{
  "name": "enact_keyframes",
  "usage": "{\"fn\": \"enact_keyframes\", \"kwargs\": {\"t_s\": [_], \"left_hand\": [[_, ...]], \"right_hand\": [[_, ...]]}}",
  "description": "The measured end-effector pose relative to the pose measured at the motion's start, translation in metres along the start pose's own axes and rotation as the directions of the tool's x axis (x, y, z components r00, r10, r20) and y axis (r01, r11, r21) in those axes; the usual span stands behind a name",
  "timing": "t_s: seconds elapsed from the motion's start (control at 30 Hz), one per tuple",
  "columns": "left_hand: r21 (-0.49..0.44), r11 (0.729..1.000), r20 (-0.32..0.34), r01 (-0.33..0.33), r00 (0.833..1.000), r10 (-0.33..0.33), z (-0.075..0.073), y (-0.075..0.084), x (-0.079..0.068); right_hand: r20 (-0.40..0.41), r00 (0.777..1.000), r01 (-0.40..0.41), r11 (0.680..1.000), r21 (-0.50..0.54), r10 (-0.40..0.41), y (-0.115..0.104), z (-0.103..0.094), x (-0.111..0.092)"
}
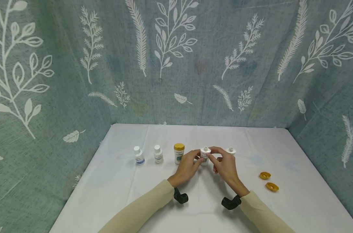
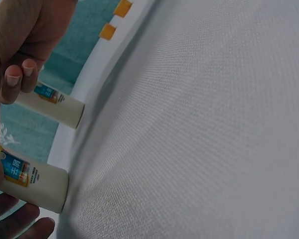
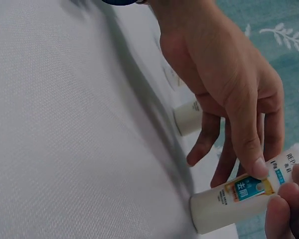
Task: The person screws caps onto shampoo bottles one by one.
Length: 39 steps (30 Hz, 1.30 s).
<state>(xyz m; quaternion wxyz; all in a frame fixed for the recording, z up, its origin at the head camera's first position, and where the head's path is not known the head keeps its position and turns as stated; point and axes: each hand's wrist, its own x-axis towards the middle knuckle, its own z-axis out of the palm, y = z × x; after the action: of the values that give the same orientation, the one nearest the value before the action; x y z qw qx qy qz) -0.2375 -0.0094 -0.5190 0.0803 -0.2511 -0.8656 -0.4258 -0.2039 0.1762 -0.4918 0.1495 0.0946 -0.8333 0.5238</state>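
Got a green leaf-print curtain (image 1: 205, 94) around a white table (image 1: 205, 216), plus tan sleeves (image 1: 141, 207) reaching in from the near side. Next size down, the left hand (image 1: 188, 166), pinching the open-necked bottle (image 3: 239, 196) from its left, with thumb on the printed front and other fingers loosely spread behind. Also the right hand (image 1: 226, 163), pinching up near the shoulder between thumb and index; can't really tell about every other finger there. So, bottle right between both hands, mid-table, long axis pretty much vertical, neck pointing up, base down at the tabletop. Just left, an orange-lidded bottle (image 1: 179, 154). Half-hidden behind the right hand, another open-necked one (image 1: 230, 150). Farther left, two small white-capped bottles (image 1: 158, 155). Smallest, off right: two orange caps (image 1: 272, 186).
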Motion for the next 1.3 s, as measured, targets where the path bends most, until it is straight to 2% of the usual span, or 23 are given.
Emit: {"fn": "enact_keyframes", "kwargs": {"t_s": [0.23, 0.47, 0.93, 1.3], "left_hand": [[0.015, 0.999, -0.035, -0.039, 0.999, 0.039, -0.008, 0.006, -0.005], [0.043, 0.996, -0.033, -0.083, 0.996, 0.085, -0.021, 0.009, -0.017], [0.012, 0.988, -0.027, -0.157, 0.987, 0.157, -0.049, 0.009, -0.059], [-0.042, 0.99, -0.034, -0.136, 0.99, 0.134, -0.063, 0.009, -0.087]], "right_hand": [[0.02, 1.0, -0.001, 1.0, 0.017, 0.001, -0.003, -0.002, -0.005], [0.048, 0.999, 0.017, 1.0, 0.014, -0.018, -0.012, -0.002, -0.014], [0.143, 0.988, 0.056, 0.997, 0.061, -0.064, -0.032, 0.011, -0.039], [0.213, 0.974, 0.069, 0.995, 0.068, -0.082, -0.04, 0.022, -0.052]]}}
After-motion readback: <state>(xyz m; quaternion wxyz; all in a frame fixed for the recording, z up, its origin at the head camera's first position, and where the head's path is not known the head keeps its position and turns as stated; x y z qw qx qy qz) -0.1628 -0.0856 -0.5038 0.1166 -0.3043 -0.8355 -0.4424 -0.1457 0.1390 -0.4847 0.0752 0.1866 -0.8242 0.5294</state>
